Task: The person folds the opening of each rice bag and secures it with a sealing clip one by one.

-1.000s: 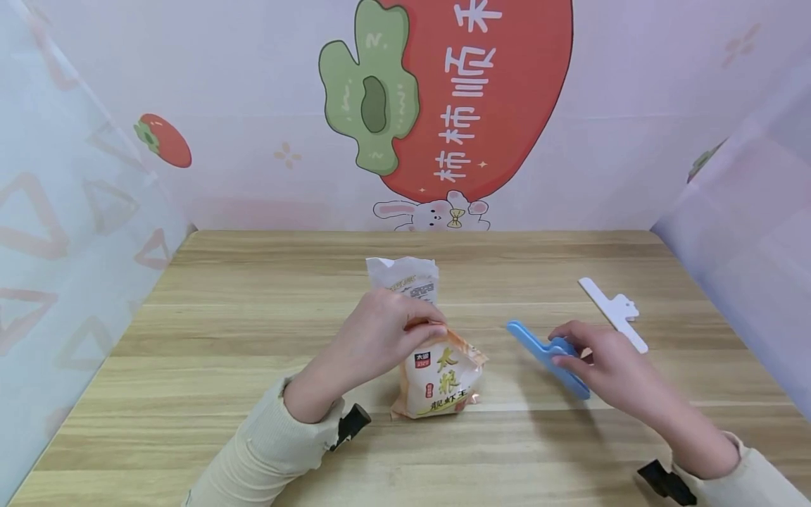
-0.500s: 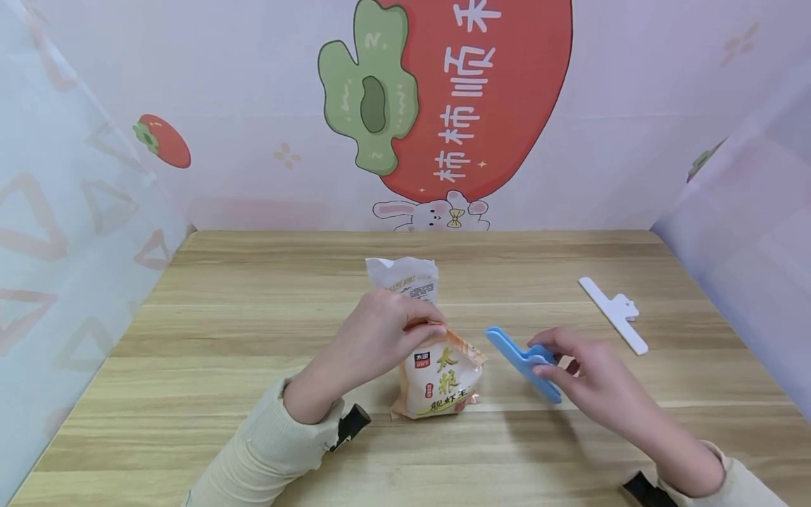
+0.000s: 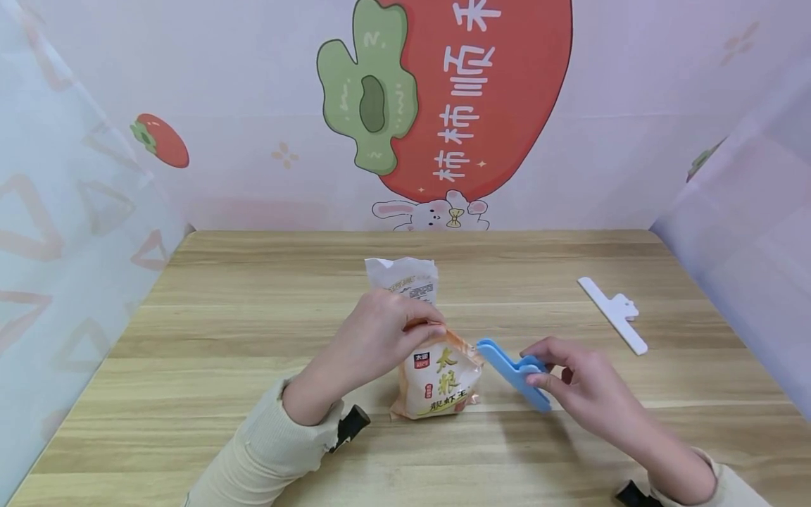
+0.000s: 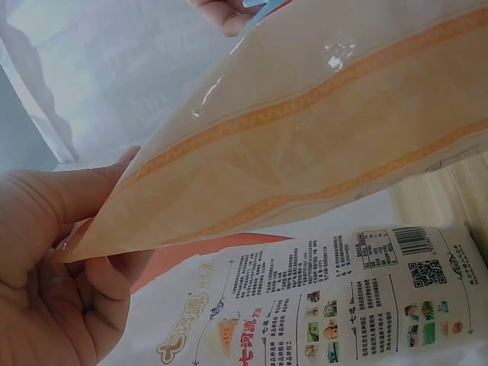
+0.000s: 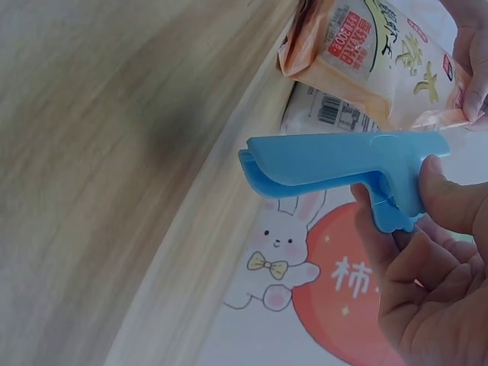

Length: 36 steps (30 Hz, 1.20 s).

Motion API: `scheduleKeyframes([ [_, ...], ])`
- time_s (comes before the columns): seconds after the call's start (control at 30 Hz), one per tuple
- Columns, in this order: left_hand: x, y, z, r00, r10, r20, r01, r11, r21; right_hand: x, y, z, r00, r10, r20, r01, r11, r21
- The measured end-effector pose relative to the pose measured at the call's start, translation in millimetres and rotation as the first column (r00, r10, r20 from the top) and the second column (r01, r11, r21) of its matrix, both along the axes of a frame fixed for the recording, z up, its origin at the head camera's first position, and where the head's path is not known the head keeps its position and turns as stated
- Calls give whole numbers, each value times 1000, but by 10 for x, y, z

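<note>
An orange-and-white rice bag (image 3: 437,386) stands upright near the middle of the table. My left hand (image 3: 380,338) pinches its top edge between thumb and fingers, and in the left wrist view the bag's side (image 4: 290,137) slants away from that pinch. To the right of the bag, my right hand (image 3: 586,380) grips a blue bag clip (image 3: 507,367) by its handles. The clip's far end is beside the bag's upper right corner; whether they touch I cannot tell. A narrow gap shows between the clip's long bars (image 5: 320,164) in the right wrist view.
A second, white printed bag (image 3: 405,274) stands behind the rice bag, partly hidden by my left hand. Farther right on the wooden table (image 3: 253,282) lies a white clip (image 3: 611,313). A patterned backdrop (image 3: 253,84) rises along the table's back edge.
My right hand has carried the blue clip left and slightly nearer to me, up to the rice bag's corner. The left hand keeps its pinch in the same place.
</note>
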<state>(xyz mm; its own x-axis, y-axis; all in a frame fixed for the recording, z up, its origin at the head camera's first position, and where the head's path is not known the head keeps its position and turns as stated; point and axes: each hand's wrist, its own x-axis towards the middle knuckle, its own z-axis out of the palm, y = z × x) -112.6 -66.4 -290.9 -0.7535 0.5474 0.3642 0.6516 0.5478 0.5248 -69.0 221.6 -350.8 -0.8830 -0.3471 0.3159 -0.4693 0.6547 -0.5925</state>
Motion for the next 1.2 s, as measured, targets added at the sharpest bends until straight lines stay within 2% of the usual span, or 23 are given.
scheduleKeyframes([
  [0.13, -3, 7, -11, 1000, 3, 3, -3, 1000, -1, 1, -29, -20, 1000, -21, 21, 21, 1000, -6],
  [0.47, 5, 12, 0, 999, 17, 52, -17, 1000, -5, -31, -95, -21, 998, -56, 15, 56, 998, -1],
  [0.87, 22, 17, 4, 999, -6, 32, 6, 1000, -3, -68, -194, -30, 998, -43, -36, 44, 999, 23],
  [1.0, 21, 20, -2, 1000, -7, 10, 7, 1000, -11, -78, -218, -34, 999, -37, -19, 38, 999, 24],
  [1.2, 22, 19, 1, 1000, 5, 14, -4, 1000, -16, -82, -238, -9, 999, -33, 29, 33, 999, 25],
])
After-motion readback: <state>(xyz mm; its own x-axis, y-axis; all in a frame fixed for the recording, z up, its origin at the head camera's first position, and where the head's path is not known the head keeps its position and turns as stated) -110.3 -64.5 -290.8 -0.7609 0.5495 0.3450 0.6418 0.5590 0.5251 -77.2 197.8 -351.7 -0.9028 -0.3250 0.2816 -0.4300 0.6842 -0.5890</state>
